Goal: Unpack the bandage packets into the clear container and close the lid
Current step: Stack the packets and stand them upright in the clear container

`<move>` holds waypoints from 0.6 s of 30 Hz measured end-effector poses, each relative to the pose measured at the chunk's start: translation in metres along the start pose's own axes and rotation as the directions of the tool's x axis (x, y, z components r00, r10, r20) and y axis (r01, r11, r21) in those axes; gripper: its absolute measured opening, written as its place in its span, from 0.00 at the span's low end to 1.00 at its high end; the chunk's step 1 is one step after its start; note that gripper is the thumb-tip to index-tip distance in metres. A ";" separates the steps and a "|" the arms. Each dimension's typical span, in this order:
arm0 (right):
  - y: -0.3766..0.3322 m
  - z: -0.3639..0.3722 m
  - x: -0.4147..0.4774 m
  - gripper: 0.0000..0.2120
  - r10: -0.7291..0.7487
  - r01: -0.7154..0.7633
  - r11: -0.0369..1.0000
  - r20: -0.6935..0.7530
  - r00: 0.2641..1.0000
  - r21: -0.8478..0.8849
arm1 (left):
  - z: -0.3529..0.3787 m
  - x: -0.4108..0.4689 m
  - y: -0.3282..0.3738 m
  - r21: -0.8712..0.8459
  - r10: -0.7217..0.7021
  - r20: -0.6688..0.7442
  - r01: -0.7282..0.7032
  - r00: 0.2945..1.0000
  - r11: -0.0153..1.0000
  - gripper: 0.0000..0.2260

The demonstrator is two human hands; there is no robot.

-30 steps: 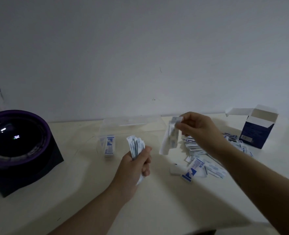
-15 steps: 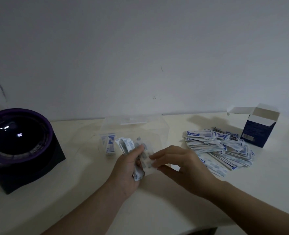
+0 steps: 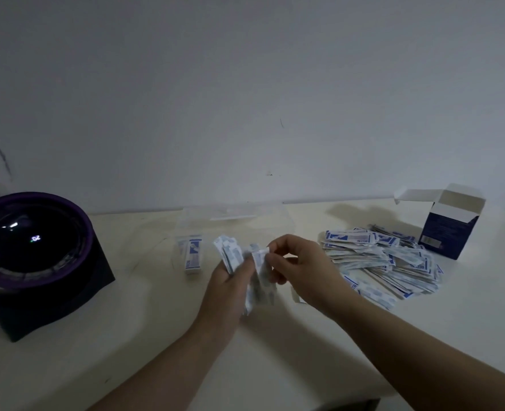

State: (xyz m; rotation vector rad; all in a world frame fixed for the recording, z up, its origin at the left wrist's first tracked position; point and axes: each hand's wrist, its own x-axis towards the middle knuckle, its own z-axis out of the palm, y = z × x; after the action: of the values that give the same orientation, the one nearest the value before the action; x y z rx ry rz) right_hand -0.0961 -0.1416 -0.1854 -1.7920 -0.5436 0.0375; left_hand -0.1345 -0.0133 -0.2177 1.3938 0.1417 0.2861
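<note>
Above the table, just in front of the clear container [image 3: 278, 223], the left hand [image 3: 224, 289] grips a bundle of packets [image 3: 230, 253], long axis upright, tops leaning left. The right hand [image 3: 301, 268] pinches a packet strip [image 3: 260, 264] that hangs down. A pile of packets [image 3: 387, 262] lies flat on the right.

heaped bandage packets [image 3: 387, 262] beside clear container [image 3: 276, 222]

Right hand [image 3: 304, 271] rose, apparently pinching bandage packets [image 3: 259, 258].
</note>
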 end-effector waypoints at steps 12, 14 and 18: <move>0.014 -0.008 -0.005 0.13 0.090 -0.093 0.994 0.049 0.995 0.059 | 0.003 -0.003 -0.015 0.329 0.182 0.239 -0.256 0.954 0.909 0.18; 0.015 -0.011 -0.004 0.15 0.081 -0.079 0.996 0.059 0.995 -0.040 | 0.003 -0.003 -0.017 0.366 0.177 0.288 -0.279 0.941 0.888 0.19; 0.012 -0.021 0.001 0.09 0.050 -0.049 0.998 0.022 0.999 -0.051 | -0.001 -0.001 -0.017 0.305 0.138 0.287 -0.227 0.948 0.925 0.13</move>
State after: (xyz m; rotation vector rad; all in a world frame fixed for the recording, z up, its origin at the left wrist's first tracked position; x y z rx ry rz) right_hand -0.0847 -0.1626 -0.1897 -1.8558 -0.5206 0.0790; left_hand -0.1339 -0.0152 -0.2346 1.7754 -0.1692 0.2385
